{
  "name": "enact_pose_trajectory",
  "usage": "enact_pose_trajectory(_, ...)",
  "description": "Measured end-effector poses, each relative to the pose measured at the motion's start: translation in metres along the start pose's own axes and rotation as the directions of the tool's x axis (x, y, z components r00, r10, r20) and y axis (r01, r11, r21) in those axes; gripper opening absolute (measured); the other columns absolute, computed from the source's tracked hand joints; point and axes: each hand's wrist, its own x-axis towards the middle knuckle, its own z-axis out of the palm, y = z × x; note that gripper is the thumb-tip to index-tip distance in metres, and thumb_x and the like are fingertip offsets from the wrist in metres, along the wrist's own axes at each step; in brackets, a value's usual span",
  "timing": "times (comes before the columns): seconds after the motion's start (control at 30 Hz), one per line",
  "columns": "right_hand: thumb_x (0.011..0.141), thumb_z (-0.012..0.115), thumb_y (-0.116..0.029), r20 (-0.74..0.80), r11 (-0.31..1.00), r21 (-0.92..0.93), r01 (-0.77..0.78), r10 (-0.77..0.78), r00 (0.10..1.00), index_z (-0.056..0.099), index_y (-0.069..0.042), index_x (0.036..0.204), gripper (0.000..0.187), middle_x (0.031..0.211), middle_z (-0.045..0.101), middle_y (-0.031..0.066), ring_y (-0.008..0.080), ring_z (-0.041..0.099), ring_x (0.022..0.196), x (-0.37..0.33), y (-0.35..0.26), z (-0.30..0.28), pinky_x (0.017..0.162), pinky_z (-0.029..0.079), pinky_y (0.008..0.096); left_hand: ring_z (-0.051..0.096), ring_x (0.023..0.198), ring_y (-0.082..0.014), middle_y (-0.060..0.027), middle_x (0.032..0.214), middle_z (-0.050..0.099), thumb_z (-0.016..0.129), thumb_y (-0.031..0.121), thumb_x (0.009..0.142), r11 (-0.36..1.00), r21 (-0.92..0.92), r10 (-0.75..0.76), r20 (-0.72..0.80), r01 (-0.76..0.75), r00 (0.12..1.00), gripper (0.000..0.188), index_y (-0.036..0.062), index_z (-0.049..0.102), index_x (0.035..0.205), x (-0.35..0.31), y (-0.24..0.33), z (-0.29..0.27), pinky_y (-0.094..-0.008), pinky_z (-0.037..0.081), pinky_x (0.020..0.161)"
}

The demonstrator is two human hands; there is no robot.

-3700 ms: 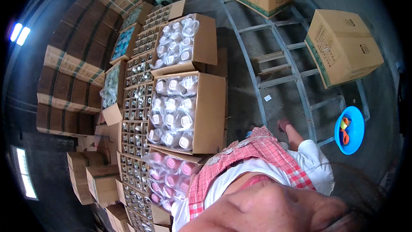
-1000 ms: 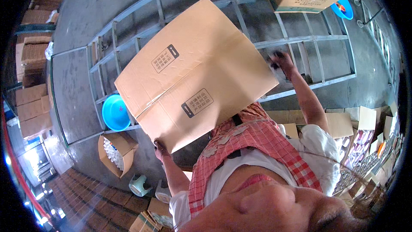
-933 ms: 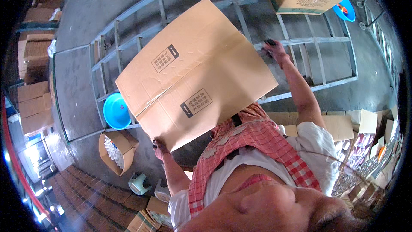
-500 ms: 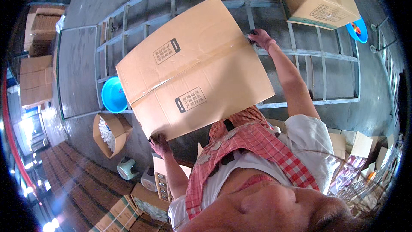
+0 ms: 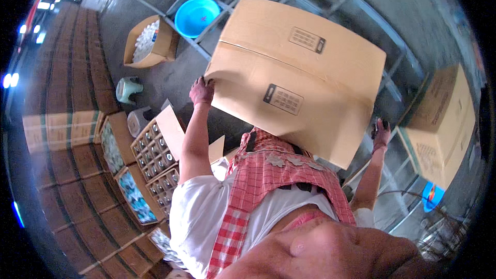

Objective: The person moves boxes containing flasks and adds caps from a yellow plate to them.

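A large flat-topped brown cardboard box (image 5: 248, 80) spans the space before me, a lengthwise seam across its top and two printed black marks on it. My left hand (image 5: 201, 92), in a pinkish covering with dark fingertips, is closed on its near left edge. Off the right side, my right hand (image 5: 381, 135) is apart from the box, its dark-tipped fingers parted; nothing in them can be made out. The underside of the box is hidden.
Behind the box lies a grey metal frame (image 5: 338, 4). A blue basin (image 5: 197, 16) and an open carton of white items (image 5: 168, 49) stand far left. Another large carton (image 5: 442, 124) is at right. A pale green stool (image 5: 129, 90), cartons of jars (image 5: 154, 150) and stacked boxes (image 5: 77, 168) fill the left.
My view has turned, and the box now appears farther right. My right hand has come away from the box's right edge toward me; my left hand still holds its near left edge.
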Motion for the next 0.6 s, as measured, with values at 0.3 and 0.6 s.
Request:
enact_pose_trajectory(0.3,0.061,0.063,-0.01,0.81,0.317,-0.472,0.822,-0.213,0.547,0.058,-0.009,0.084,0.024,0.082,0.058,0.0102,0.0263,0.055,0.076,-0.02,-0.064,0.3,0.066,0.044,0.0339,0.052,0.092,-0.0301,-0.0123,0.1,0.054,0.047,0.051,0.073,0.943,-0.327,-0.041,0.078,0.065,0.996,0.058,0.0126,0.041,0.116,0.042,-0.015,0.04,-0.0388,0.041,0.076)
enact_pose_trajectory(0.6,0.072,0.052,-0.018,0.939,-0.351,0.302,0.886,0.269,-0.214,0.06,-0.014,0.081,0.013,0.09,0.056,0.0071,0.0237,0.054,0.088,-0.091,-0.015,0.609,0.075,0.044,0.0359,0.051,0.092,-0.0259,-0.0102,0.102,0.052,0.048,0.048,0.073,0.937,-0.349,0.033,0.103,0.005,0.994,0.059,0.0082,0.041,0.115,0.04,-0.012,0.033,-0.0359,0.043,0.074)
